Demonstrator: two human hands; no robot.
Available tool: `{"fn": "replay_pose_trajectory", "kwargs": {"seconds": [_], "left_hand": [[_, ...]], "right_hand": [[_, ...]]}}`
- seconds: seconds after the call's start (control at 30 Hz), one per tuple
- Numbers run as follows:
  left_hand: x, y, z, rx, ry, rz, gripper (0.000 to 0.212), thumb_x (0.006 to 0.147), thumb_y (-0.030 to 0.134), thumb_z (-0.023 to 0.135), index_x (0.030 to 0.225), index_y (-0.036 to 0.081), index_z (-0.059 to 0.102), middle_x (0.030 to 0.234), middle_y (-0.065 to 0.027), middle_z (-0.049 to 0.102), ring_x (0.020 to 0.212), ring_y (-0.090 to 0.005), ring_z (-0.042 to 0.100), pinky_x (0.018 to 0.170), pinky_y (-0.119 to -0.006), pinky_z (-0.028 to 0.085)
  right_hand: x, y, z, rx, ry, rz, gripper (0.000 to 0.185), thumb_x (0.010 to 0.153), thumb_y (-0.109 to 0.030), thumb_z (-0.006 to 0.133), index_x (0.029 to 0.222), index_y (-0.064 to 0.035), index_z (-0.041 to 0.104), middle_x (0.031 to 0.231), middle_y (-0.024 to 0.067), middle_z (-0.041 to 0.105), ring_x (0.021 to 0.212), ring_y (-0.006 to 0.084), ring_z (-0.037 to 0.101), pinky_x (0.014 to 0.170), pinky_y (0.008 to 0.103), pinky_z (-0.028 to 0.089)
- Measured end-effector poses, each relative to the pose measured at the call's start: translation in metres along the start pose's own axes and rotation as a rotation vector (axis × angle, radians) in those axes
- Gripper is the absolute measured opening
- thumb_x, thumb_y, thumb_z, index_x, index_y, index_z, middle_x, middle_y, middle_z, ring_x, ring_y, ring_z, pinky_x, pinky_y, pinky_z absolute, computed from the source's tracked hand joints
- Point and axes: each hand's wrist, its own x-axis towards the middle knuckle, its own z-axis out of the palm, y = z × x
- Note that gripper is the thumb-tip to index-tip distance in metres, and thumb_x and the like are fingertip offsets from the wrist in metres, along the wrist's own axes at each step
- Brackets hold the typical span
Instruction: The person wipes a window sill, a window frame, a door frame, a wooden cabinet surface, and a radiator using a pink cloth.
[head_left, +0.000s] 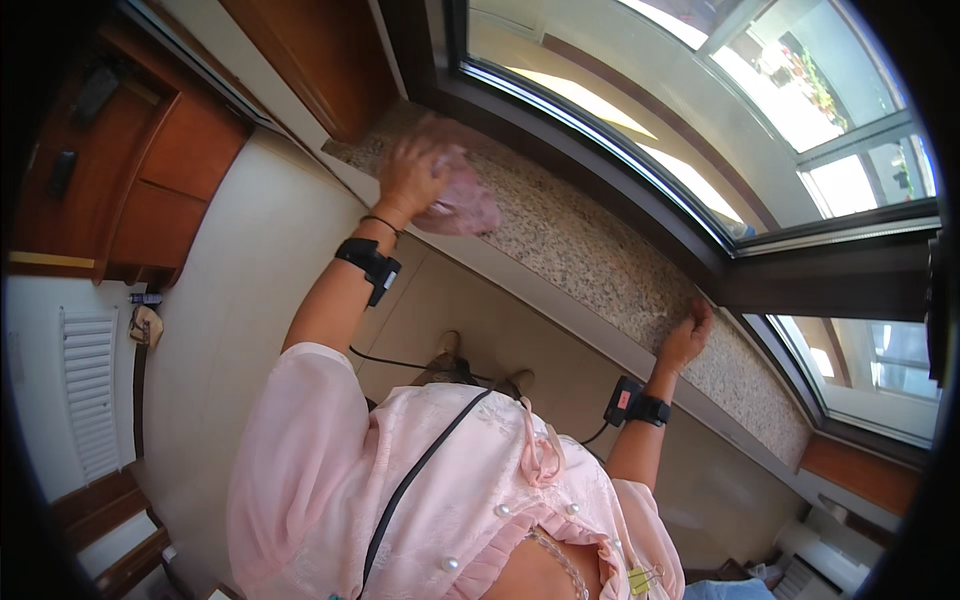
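Observation:
My left hand (411, 171) lies on a crumpled pink cloth (461, 199), its fingers slightly blurred. Under the cloth is the left end of a speckled granite window sill (570, 240), and one part of the cloth hangs over the sill's front edge. My right hand (686, 337) rests on the same sill farther right, with its fingertips close to the dark window frame (600, 180). It holds nothing that I can see. The palm and some fingers of that hand are hidden.
Beyond the frame are glass panes (637, 97). A wooden panel (322, 60) borders the sill's left end. Wooden cabinets (157, 172) and a white radiator (90, 390) stand at left. A black cable (420, 472) runs down my front. Tiled floor (427, 292) lies below.

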Motion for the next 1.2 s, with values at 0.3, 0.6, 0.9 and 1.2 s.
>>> {"fn": "replay_pose_trajectory", "kwargs": {"seconds": [0.3, 0.6, 0.9, 1.2], "left_hand": [[-0.012, 0.017, -0.041, -0.078, 0.141, 0.066, 0.015, 0.063, 0.015, 0.057, 0.078, 0.015, 0.06, 0.085, -0.0022, 0.06, 0.082, -0.0235, 0.055, 0.071, -0.037, 0.046], [0.203, -0.004, -0.341, 0.7, 0.757, 0.516, 0.026, 0.067, 0.018, 0.059, 0.093, 0.01, 0.06, 0.092, -0.0041, 0.058, 0.087, -0.0231, 0.052, 0.074, -0.038, 0.04], [0.107, -0.057, -0.167, 0.378, 0.233, 0.678, 0.021, 0.073, 0.019, 0.056, 0.09, 0.012, 0.064, 0.106, -0.0052, 0.056, 0.108, -0.0172, 0.046, 0.103, -0.035, 0.025], [0.197, -0.055, -0.341, 0.575, 0.679, 0.692, 0.033, 0.068, 0.019, 0.057, 0.1, 0.011, 0.058, 0.122, -0.0058, 0.045, 0.116, -0.0259, 0.038, 0.099, -0.039, 0.026]], "right_hand": [[0.007, -0.014, 0.014, -0.299, -0.086, -0.127, 0.035, 0.075, -0.006, 0.048, 0.11, -0.0039, 0.052, 0.098, 0.0138, 0.059, 0.092, 0.0277, 0.056, 0.081, 0.034, 0.042], [0.007, -0.016, 0.014, -0.265, -0.068, -0.076, 0.033, 0.074, -0.007, 0.047, 0.107, -0.0044, 0.053, 0.096, 0.0131, 0.059, 0.09, 0.0293, 0.055, 0.08, 0.0358, 0.041], [0.006, -0.017, 0.01, -0.239, -0.051, -0.05, 0.03, 0.077, -0.003, 0.045, 0.106, -0.0027, 0.054, 0.098, 0.0145, 0.059, 0.093, 0.0298, 0.055, 0.079, 0.0356, 0.042], [0.005, -0.023, 0.009, -0.262, -0.071, -0.071, 0.029, 0.078, -0.006, 0.045, 0.105, -0.0003, 0.053, 0.101, 0.0173, 0.057, 0.095, 0.032, 0.053, 0.082, 0.0362, 0.041]]}}
